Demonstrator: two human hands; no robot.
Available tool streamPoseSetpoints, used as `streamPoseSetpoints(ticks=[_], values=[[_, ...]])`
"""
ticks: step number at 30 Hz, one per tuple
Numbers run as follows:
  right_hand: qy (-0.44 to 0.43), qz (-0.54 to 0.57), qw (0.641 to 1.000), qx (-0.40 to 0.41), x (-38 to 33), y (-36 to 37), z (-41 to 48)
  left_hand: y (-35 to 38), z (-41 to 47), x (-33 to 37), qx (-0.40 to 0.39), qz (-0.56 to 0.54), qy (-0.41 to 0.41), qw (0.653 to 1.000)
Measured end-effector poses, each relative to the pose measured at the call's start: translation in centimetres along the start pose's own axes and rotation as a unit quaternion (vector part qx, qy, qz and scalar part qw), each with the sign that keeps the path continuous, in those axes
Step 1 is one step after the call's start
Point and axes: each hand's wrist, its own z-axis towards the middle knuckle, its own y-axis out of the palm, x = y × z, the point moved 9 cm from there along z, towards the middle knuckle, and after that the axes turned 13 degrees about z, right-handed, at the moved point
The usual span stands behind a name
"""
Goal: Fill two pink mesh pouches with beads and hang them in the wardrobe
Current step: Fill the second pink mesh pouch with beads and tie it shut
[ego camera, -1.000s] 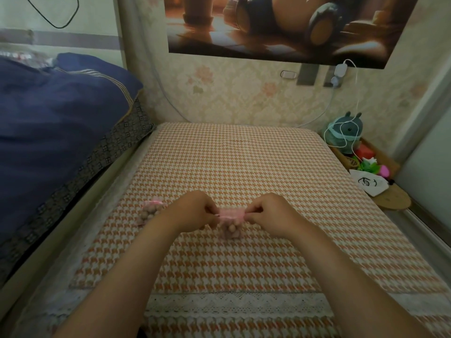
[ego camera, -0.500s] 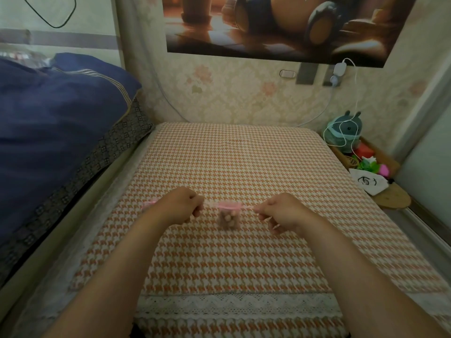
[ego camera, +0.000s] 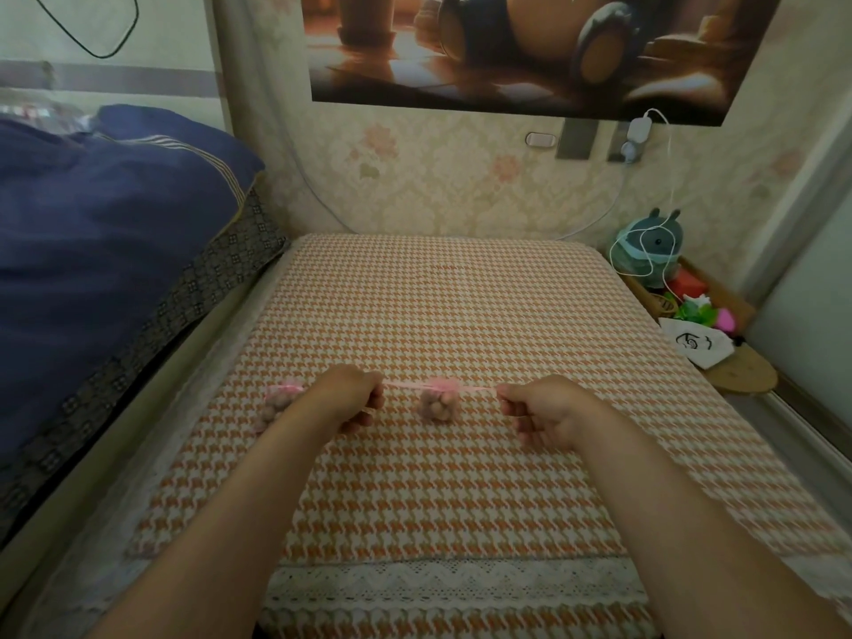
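A small pink mesh pouch (ego camera: 437,402) full of brownish beads hangs between my hands just above the orange houndstooth mat (ego camera: 442,315). Its pink drawstring is stretched tight to both sides and the mouth is gathered closed. My left hand (ego camera: 352,398) pinches the left end of the string. My right hand (ego camera: 541,415) pinches the right end. A second bead-filled pink pouch (ego camera: 279,401) lies on the mat to the left, partly hidden behind my left wrist.
A dark blue quilt (ego camera: 106,242) is piled on the bed at the left. At the right, a low wooden stand (ego camera: 742,373) carries a teal plush toy (ego camera: 650,251), a white drawstring bag (ego camera: 696,345) and small colourful items. A white charger cable (ego camera: 664,186) hangs from the wall.
My hands have moved apart from the pouch's mouth, drawing the string out sideways. The pouch's mouth has gathered closed and the second pouch has come into view.
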Motion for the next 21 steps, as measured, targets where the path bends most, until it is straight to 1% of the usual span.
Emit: streamPoseSetpoints(ticks=[4, 8, 9, 11, 13, 14, 16, 18, 21], values=[[-0.005, -0.004, 1.0, -0.009, -0.3, 0.2, 0.3, -0.3, 0.6, -0.5, 0.002, -0.02, -0.018, 1.0], [-0.023, -0.031, 0.999, 0.02, -0.3, -0.4, 0.4, -0.3, 0.6, -0.6, 0.007, -0.01, -0.023, 1.0], [-0.033, -0.03, 0.999, 0.025, -0.6, -0.3, 0.3, -0.2, 0.6, -0.4, 0.009, -0.023, -0.017, 1.0], [-0.06, -0.018, 0.998, 0.026, -1.2, 0.0, 0.1, 0.2, 0.7, 0.6, -0.001, -0.106, 0.029, 0.994], [-0.088, 0.006, 0.996, 0.017, -1.7, 0.6, -0.2, 0.9, 0.5, 2.1, -0.037, -0.204, 0.094, 0.974], [-0.099, 0.017, 0.995, 0.012, -1.9, 0.9, -0.4, 1.4, 0.3, 2.7, -0.06, -0.238, 0.115, 0.962], [-0.112, 0.026, 0.993, 0.004, -2.2, 1.5, -0.7, 2.4, 0.1, 3.2, -0.093, -0.273, 0.133, 0.948], [-0.109, 0.039, 0.993, -0.011, -2.1, 2.0, -0.9, 3.0, 0.1, 3.5, -0.101, -0.278, 0.137, 0.945], [-0.091, 0.067, 0.993, -0.046, -1.8, 2.8, -1.3, 2.7, 0.2, 3.4, -0.052, -0.217, 0.142, 0.964]])
